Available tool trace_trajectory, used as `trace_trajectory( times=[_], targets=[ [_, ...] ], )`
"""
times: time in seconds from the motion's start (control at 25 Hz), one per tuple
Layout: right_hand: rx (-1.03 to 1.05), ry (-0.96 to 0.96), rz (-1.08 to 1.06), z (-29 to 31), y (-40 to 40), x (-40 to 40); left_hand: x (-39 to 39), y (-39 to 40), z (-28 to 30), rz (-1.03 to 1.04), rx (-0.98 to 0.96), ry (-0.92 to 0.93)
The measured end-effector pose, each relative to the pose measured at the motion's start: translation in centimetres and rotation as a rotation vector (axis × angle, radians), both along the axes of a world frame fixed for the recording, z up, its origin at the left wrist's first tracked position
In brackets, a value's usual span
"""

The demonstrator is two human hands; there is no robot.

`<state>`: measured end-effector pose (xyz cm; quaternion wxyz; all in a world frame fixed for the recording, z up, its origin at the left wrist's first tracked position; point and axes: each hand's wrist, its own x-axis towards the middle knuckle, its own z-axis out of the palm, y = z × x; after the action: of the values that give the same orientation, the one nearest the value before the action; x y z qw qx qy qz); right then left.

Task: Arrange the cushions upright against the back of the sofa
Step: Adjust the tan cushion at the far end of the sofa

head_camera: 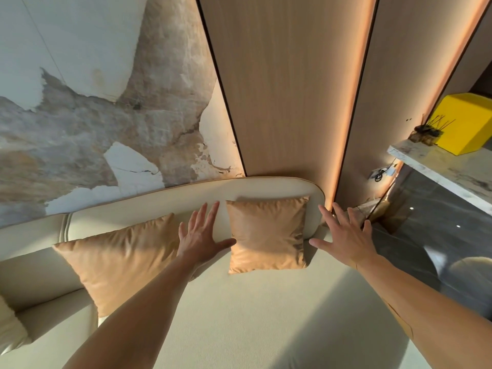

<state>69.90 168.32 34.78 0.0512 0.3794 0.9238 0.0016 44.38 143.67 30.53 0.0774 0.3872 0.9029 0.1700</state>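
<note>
Head view: a cream sofa (pixel 239 315) fills the scene. Two tan cushions stand upright against its back, a left cushion (pixel 119 259) and a right cushion (pixel 269 235). On either side of the right cushion, left hand (pixel 202 235) and right hand (pixel 343 235) spread flat, empty.

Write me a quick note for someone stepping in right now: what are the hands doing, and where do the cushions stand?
Left hand: open, fingers spread, between the two cushions, holding nothing.
Right hand: open, just right of the right cushion, empty.
Right cushion stands upright against the sofa back.
Left cushion leans against the back too, somewhat tilted.
Left to do: perhaps straighten the left cushion.
</note>
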Motion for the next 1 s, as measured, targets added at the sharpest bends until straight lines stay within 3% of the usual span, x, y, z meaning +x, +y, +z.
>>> trace_trajectory(
  times=[0.32,0.6,0.8,1.0],
  targets=[
    [-0.066,0.094,-0.037,-5.8,7.7,-3.9,-3.1,6.7,-5.8,0.017,0.006,0.015],
    [-0.248,0.146,-0.119,-16.1,14.7,-7.9,-7.7,13.3,-15.1,0.15,0.006,-0.061],
    [-0.578,0.214,-0.206,-24.1,19.2,-13.0,-11.3,19.1,-21.7,0.187,-0.058,-0.228],
    [-0.743,0.416,-0.348,-27.6,22.2,-17.0,-13.7,23.4,-26.1,0.295,0.126,-0.474]
  ],
)
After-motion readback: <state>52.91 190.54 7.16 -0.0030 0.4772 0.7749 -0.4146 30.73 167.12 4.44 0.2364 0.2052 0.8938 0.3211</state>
